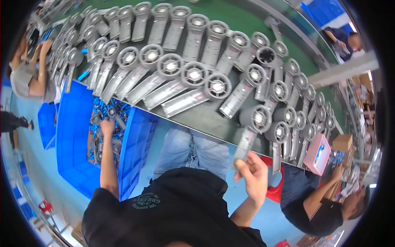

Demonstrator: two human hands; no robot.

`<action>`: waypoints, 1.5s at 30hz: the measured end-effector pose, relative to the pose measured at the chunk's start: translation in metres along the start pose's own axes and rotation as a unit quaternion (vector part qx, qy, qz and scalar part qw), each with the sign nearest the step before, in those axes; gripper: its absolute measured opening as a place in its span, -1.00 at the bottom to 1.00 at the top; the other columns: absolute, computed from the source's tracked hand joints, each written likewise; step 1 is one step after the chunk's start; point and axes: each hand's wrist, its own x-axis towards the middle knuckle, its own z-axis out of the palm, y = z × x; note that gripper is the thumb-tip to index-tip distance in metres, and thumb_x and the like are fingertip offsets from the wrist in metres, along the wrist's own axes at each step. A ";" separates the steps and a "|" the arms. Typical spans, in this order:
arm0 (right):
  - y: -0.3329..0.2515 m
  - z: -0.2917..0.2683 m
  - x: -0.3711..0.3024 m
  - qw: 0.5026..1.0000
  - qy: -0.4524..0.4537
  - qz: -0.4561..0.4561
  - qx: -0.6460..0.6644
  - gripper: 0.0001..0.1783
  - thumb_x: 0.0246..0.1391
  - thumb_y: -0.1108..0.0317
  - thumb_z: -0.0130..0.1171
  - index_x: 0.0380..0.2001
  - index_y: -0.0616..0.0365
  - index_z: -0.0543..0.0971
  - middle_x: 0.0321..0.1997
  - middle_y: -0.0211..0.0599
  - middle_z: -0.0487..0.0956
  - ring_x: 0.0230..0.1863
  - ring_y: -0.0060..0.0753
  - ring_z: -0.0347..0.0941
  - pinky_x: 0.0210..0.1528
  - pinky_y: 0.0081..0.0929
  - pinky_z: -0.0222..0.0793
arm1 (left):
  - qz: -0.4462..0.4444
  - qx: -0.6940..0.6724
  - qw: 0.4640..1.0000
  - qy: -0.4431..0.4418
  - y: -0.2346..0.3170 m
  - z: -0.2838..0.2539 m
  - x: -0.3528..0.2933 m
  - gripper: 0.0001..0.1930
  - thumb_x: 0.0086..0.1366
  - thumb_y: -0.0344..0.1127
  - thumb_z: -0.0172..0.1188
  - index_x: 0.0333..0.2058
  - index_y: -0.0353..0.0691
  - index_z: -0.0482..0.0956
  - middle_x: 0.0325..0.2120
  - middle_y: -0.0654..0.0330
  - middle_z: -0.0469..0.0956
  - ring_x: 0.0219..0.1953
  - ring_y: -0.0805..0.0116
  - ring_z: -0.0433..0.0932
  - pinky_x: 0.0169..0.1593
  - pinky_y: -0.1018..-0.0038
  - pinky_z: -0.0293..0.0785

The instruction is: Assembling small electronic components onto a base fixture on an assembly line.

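My right hand (254,175) pinches the handle end of a grey handheld fan housing (247,139) between thumb and fingers, at the near edge of the workbench. The housing's round head overlaps the nearest ones on the bench. My left hand (108,128) is down inside a blue bin (135,142) on the left, its fingers curled among grey fan parts and many small blue pieces (98,106). What those fingers hold is hidden. Several rows of similar grey fan housings (170,66) lie on the green bench (197,123), round heads mostly pointing away from me.
A co-worker (325,206) sits at the right beside a pink box (317,153) and a cardboard box (342,143). Another person (31,78) works at the far left. A red stool (275,183) stands right of my legs. A metal bar (343,68) crosses the right side.
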 end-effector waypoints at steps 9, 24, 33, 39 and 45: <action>0.009 -0.023 0.005 0.980 0.073 -0.071 -0.171 -0.67 0.22 0.30 0.17 -0.03 0.28 0.55 -0.41 -0.39 0.61 -0.61 -0.67 0.42 -0.58 -0.65 0.32 | 0.219 -0.350 0.894 0.174 0.221 -0.175 -0.145 -0.76 0.40 -0.29 0.09 -0.13 -0.32 0.62 -0.37 0.26 0.59 -0.39 0.54 0.44 -0.31 0.61 0.35; -0.007 -0.367 0.042 0.700 0.479 -0.053 -0.527 -0.55 0.08 0.07 0.21 -0.17 0.28 0.61 -0.24 0.09 0.63 -0.14 0.04 0.59 -0.05 -0.20 0.43 | 0.561 -0.399 0.715 -0.120 0.383 -0.188 -0.261 -0.83 0.18 -0.64 0.10 -0.26 -0.43 0.60 -0.55 0.08 0.54 -0.52 0.37 0.47 -0.38 0.55 0.31; -0.059 -0.254 -0.008 0.813 0.444 -0.287 -0.243 -0.73 0.30 0.35 0.01 -0.16 0.39 0.53 -0.21 -0.30 0.62 -0.18 -0.55 0.49 -0.04 -0.58 0.34 | 0.552 -0.415 0.705 -0.158 0.424 -0.196 -0.271 -0.86 0.19 -0.60 0.14 -0.28 -0.42 0.62 -0.45 0.08 0.57 -0.42 0.33 0.52 -0.31 0.53 0.40; -0.057 -0.129 -0.010 0.883 0.225 -0.387 -0.143 -0.81 0.23 0.50 -0.01 -0.15 0.31 0.52 -0.17 -0.21 0.63 -0.13 -0.45 0.51 -0.05 -0.53 0.38 | 0.399 -0.515 0.600 -0.464 0.452 -0.182 -0.284 -0.76 0.36 -0.41 0.11 -0.09 -0.42 0.59 -0.21 0.06 0.63 -0.14 0.38 0.58 -0.02 0.48 0.44; -0.021 -0.027 0.009 0.956 -0.007 -0.282 0.083 -0.76 0.24 0.44 -0.07 -0.17 0.39 0.50 -0.27 -0.05 0.62 -0.25 -0.26 0.59 -0.14 -0.38 0.51 | 0.312 -0.657 0.510 -0.459 0.444 -0.173 -0.297 -0.62 0.39 -0.37 0.04 0.13 -0.41 0.42 -0.01 -0.06 0.54 0.00 0.24 0.55 0.08 0.35 0.43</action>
